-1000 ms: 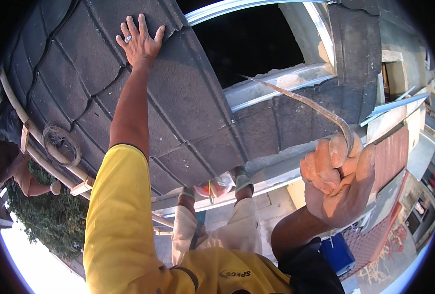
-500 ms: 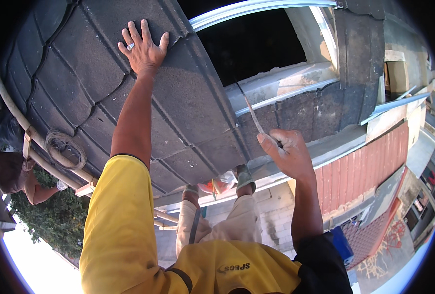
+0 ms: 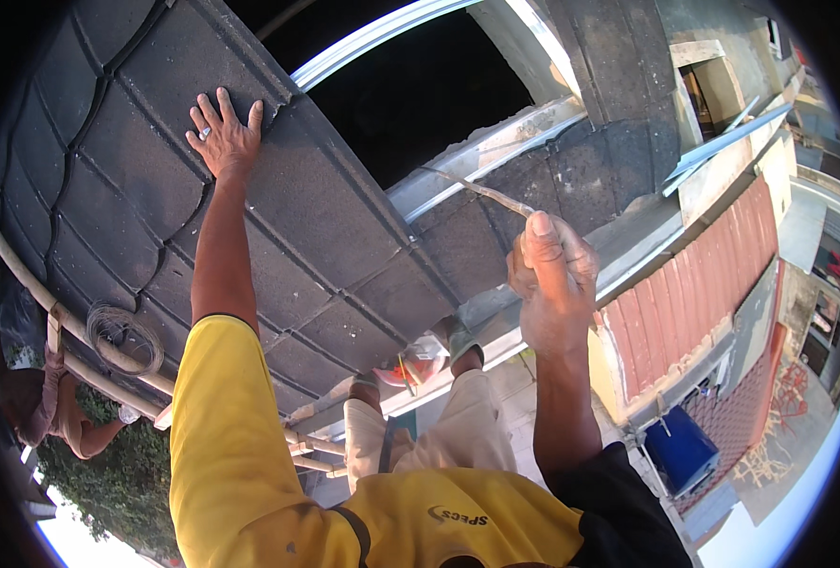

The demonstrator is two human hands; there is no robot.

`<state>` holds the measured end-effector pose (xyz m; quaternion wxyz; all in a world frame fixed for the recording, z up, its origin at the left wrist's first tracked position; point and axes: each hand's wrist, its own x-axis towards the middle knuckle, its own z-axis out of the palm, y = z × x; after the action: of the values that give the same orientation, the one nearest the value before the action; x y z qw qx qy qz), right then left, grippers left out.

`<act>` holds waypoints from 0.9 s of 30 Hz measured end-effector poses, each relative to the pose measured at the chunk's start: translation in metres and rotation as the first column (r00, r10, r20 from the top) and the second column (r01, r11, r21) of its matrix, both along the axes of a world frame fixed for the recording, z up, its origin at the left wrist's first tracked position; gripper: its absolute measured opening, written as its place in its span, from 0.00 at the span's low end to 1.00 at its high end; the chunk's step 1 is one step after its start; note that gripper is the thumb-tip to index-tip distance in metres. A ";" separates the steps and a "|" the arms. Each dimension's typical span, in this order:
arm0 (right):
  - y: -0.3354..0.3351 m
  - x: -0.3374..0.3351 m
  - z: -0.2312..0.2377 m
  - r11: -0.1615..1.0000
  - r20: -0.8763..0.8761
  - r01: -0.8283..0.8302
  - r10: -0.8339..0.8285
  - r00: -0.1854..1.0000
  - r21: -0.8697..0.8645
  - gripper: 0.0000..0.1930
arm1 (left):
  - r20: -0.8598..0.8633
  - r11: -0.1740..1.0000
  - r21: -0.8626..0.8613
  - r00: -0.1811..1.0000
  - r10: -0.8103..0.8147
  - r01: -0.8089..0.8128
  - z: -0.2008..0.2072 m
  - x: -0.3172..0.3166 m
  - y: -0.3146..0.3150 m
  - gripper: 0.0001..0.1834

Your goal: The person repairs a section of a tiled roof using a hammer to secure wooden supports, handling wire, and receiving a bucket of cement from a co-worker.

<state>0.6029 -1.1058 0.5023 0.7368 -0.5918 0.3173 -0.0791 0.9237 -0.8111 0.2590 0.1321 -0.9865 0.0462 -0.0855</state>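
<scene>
My left hand (image 3: pixel 223 137) lies flat on the dark roof panel (image 3: pixel 278 204), fingers spread and a ring on one of them. It holds nothing. Off to the right, my right hand (image 3: pixel 557 270) is raised and closed in a fist, thumb uppermost. From that fist a thin greyish cord-like strip (image 3: pixel 484 192), slightly bent, runs up and left toward the dark opening (image 3: pixel 429 95). Its far end is lost against the opening, so its exact kind does not show. A white-edged frame (image 3: pixel 372 40) borders the opening.
My feet stand on a narrow ledge beside a red-and-clear plastic bag (image 3: pixel 410 371). Coiled wire (image 3: pixel 124 339) hangs on a bamboo rail (image 3: pixel 79 327) at left, where another person (image 3: pixel 60 407) is. Below right are a reddish corrugated roof (image 3: pixel 689 303) and a blue container (image 3: pixel 680 450).
My right fist has turned and come slightly lower, and the strip now slants more flatly and looks bent. The view has shifted; my left hand stays flat on the roof panel.
</scene>
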 end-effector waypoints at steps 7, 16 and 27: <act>0.017 0.017 0.085 0.994 0.267 -0.090 0.068 0.961 0.070 0.25 | -0.293 0.960 -0.234 0.930 -0.222 0.156 0.084 -0.042 -0.022 0.44; 0.070 -0.017 0.278 0.863 0.719 -0.477 0.225 0.657 0.167 0.22 | 0.427 -0.004 -0.869 0.747 -0.510 0.494 0.210 -0.260 -0.169 0.28; 0.027 -0.070 0.310 0.904 0.778 0.217 0.172 0.605 -0.368 0.32 | 0.550 -0.040 -0.832 0.817 -0.173 0.553 0.475 -0.283 -0.189 0.27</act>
<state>0.5332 -1.0789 0.8120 0.6505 -0.6360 -0.0615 -0.4106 0.6412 -1.0005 0.7340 -0.5872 -0.7331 0.2192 -0.2641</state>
